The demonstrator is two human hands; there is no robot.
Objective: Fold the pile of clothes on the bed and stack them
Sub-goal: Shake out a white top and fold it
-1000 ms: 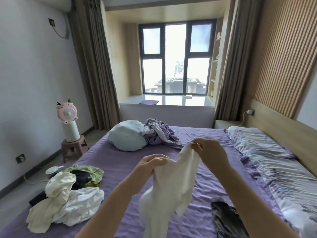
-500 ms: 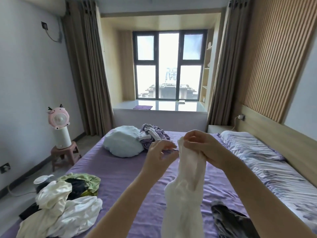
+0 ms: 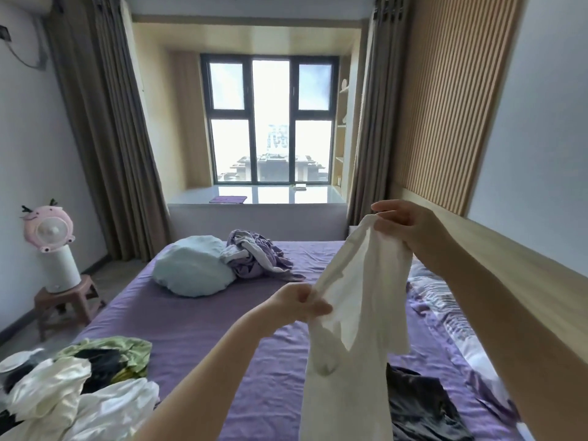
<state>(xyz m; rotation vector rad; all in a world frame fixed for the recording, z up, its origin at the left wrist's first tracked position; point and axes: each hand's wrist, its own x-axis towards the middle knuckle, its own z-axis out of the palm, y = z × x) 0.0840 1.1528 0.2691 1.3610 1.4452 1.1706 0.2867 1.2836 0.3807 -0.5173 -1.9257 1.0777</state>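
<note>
A white garment point(image 3: 356, 316) hangs in the air above the purple bed point(image 3: 197, 326). My right hand point(image 3: 407, 227) pinches its top edge, raised high at the right. Lower and to the left, my left hand point(image 3: 296, 305) grips another part of the same edge. The cloth stretches slantwise between the two hands and droops out of the bottom of the view. A pile of white, green and black clothes point(image 3: 73, 386) lies at the bed's near left corner. A dark grey garment point(image 3: 420, 405) lies on the sheet behind the hanging cloth.
A pale blue bundle point(image 3: 194, 270) and crumpled purple-and-white cloth point(image 3: 254, 257) lie at the far end of the bed. Patterned pillows point(image 3: 442, 300) line the right side by the wooden headboard. A pink fan point(image 3: 51, 246) on a small stool point(image 3: 66, 300) stands left of the bed.
My hands have moved apart: the right rose up and to the right, the left dropped lower. The garment, bunched between them before, now stretches out along its edge. The camera tilted up.
</note>
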